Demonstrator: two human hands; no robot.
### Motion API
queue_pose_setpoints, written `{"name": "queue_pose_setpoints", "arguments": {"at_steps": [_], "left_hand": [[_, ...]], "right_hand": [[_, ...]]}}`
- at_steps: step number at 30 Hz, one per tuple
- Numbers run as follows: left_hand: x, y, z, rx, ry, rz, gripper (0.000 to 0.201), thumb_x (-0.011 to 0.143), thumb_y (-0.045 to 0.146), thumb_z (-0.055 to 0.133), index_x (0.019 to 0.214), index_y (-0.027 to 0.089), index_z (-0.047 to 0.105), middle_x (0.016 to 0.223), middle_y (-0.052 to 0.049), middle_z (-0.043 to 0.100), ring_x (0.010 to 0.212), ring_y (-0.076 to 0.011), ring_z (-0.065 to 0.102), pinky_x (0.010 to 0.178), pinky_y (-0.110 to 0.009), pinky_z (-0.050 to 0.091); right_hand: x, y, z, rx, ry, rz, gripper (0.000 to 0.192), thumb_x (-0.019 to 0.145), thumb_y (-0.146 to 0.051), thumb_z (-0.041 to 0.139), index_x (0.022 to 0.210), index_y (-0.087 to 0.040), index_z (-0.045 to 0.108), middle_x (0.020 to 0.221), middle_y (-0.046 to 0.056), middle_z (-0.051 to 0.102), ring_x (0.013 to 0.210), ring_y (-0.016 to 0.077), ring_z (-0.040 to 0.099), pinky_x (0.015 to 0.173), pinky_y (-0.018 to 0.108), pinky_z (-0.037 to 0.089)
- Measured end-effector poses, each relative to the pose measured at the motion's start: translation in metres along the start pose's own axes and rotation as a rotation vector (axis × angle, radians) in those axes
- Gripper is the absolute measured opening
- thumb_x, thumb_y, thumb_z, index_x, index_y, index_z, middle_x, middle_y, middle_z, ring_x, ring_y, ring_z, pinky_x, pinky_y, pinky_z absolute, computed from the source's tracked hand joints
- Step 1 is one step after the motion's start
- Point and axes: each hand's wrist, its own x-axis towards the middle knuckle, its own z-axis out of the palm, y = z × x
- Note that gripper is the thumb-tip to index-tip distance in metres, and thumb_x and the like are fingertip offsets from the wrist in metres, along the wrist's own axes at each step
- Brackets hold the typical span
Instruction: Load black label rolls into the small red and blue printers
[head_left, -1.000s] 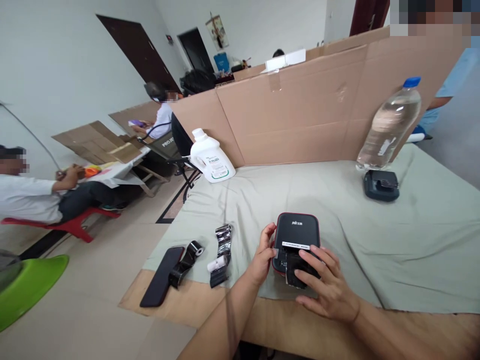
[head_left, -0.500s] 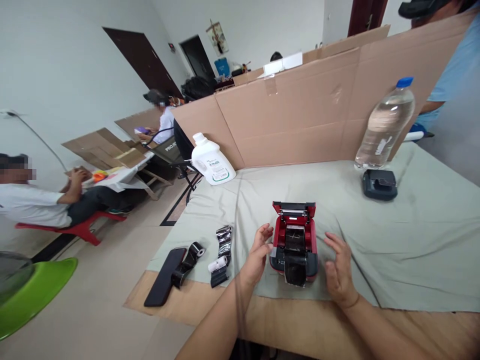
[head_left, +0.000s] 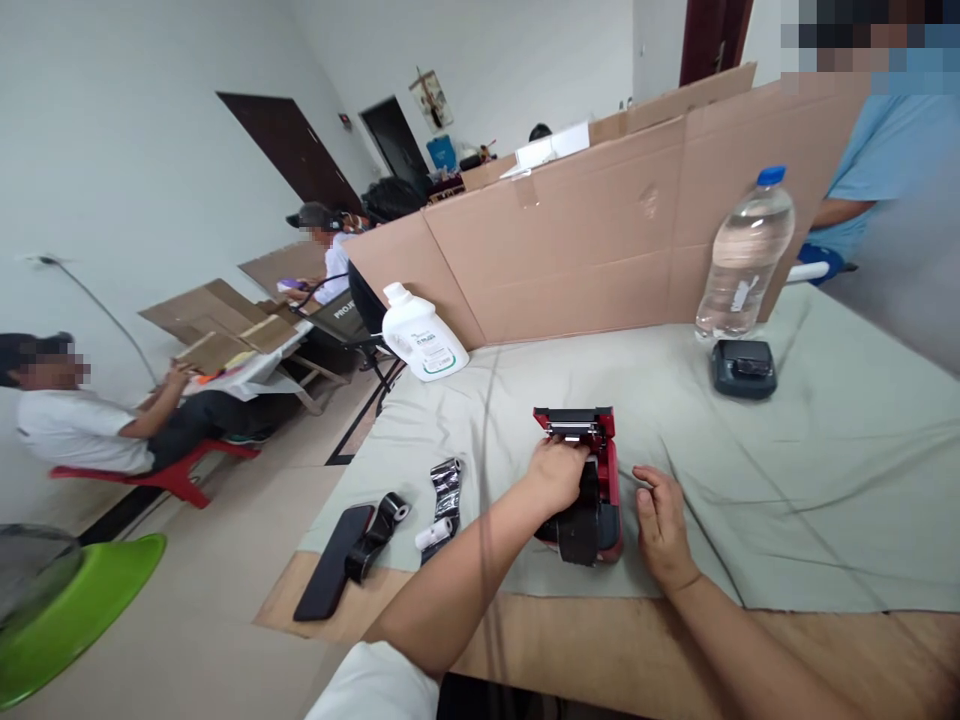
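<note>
A small red and black printer (head_left: 613, 490) stands on the cloth, its lid (head_left: 574, 416) raised at the back. From its inside a strip of black film (head_left: 579, 535) hangs over the front edge. My left hand (head_left: 556, 478) reaches over the printer's left side, the fingers inside below the lid; their tips are hidden, so I cannot tell whether they grip anything. Just right of the printer, my right hand (head_left: 664, 525) is open, fingers apart and holding nothing.
Left on the table lie a dark flat slab (head_left: 330, 570), a black film roll (head_left: 375, 540) and another film strip (head_left: 448, 487). Behind stand a white jug (head_left: 424, 340), a cardboard partition (head_left: 570, 260), a water bottle (head_left: 746, 260) and a dark small device (head_left: 743, 369). People sit nearby.
My left hand has moved from beside the printer to inside it, below the lid. My right hand stays open at the printer's right. The view has shifted slightly.
</note>
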Motion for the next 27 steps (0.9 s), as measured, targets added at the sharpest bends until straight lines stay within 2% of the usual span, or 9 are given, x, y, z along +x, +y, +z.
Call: {"name": "queue_pose_setpoints", "arguments": {"at_steps": [3,8,11,15,19,22,25,27], "left_hand": [[0.005,0.007,-0.003,0.099,-0.054,-0.042,0.032,0.077,0.012,0.058,0.109,0.014,0.065,0.116,-0.014,0.066,0.112,-0.0316,0.057,0.096,-0.043,0.046],[0.006,0.009,-0.003,0.122,-0.076,-0.039,0.026,0.077,0.015,0.059,0.102,0.013,0.067,0.117,-0.015,0.065,0.116,-0.0327,0.054,0.102,-0.046,0.041],[0.007,0.005,-0.001,0.095,-0.078,-0.016,0.029,0.073,0.017,0.063,0.102,0.014,0.068,0.115,-0.015,0.066,0.115,-0.0334,0.055,0.102,-0.047,0.04],[0.003,-0.004,0.001,-0.044,-0.015,0.012,0.032,0.071,0.017,0.064,0.103,0.017,0.067,0.107,-0.011,0.069,0.108,-0.03,0.06,0.099,-0.043,0.042],[-0.015,-0.017,-0.003,-0.349,0.05,0.014,0.032,0.074,0.017,0.064,0.106,0.02,0.064,0.103,-0.006,0.069,0.099,-0.0244,0.062,0.091,-0.036,0.046],[-0.04,-0.037,-0.01,-0.784,0.028,0.085,0.034,0.073,0.02,0.067,0.107,0.019,0.061,0.102,-0.004,0.065,0.091,-0.0189,0.06,0.084,-0.031,0.048],[-0.071,-0.076,-0.015,-1.207,-0.089,0.087,0.041,0.073,0.029,0.071,0.109,0.016,0.057,0.095,-0.004,0.062,0.079,-0.0147,0.058,0.072,-0.027,0.049],[-0.094,-0.113,-0.014,-1.315,-0.149,-0.017,0.047,0.071,0.035,0.073,0.109,0.016,0.055,0.089,-0.003,0.06,0.067,-0.0119,0.056,0.061,-0.024,0.047]], "right_hand": [[0.0,0.001,0.001,0.002,-0.009,0.004,0.026,0.098,-0.032,0.037,0.114,-0.021,0.054,0.11,0.009,0.061,0.106,0.024,0.053,0.092,0.045,0.044],[0.0,0.002,0.003,-0.003,-0.021,0.002,0.025,0.098,-0.032,0.037,0.114,-0.021,0.053,0.108,0.009,0.061,0.105,0.0232,0.053,0.091,0.044,0.044],[0.0,0.004,0.003,-0.004,-0.025,0.006,0.026,0.098,-0.032,0.037,0.113,-0.021,0.053,0.108,0.009,0.061,0.104,0.0234,0.054,0.091,0.044,0.044],[0.0,0.005,0.003,-0.008,-0.026,0.02,0.027,0.098,-0.034,0.036,0.113,-0.021,0.054,0.107,0.009,0.061,0.103,0.0236,0.054,0.091,0.045,0.044],[0.0,0.007,0.002,-0.011,-0.042,0.035,0.029,0.097,-0.036,0.037,0.112,-0.02,0.056,0.106,0.01,0.061,0.102,0.0241,0.054,0.09,0.045,0.044],[0.0,0.008,0.002,-0.013,-0.061,0.052,0.031,0.097,-0.039,0.036,0.112,-0.02,0.056,0.106,0.01,0.062,0.102,0.0246,0.054,0.09,0.046,0.044],[-0.001,0.009,0.003,-0.01,-0.076,0.074,0.033,0.097,-0.041,0.037,0.111,-0.019,0.057,0.106,0.01,0.062,0.102,0.0248,0.054,0.09,0.046,0.044],[-0.001,0.008,0.003,-0.008,-0.084,0.083,0.034,0.097,-0.042,0.037,0.11,-0.019,0.057,0.105,0.011,0.062,0.101,0.0247,0.055,0.09,0.046,0.044]]}}
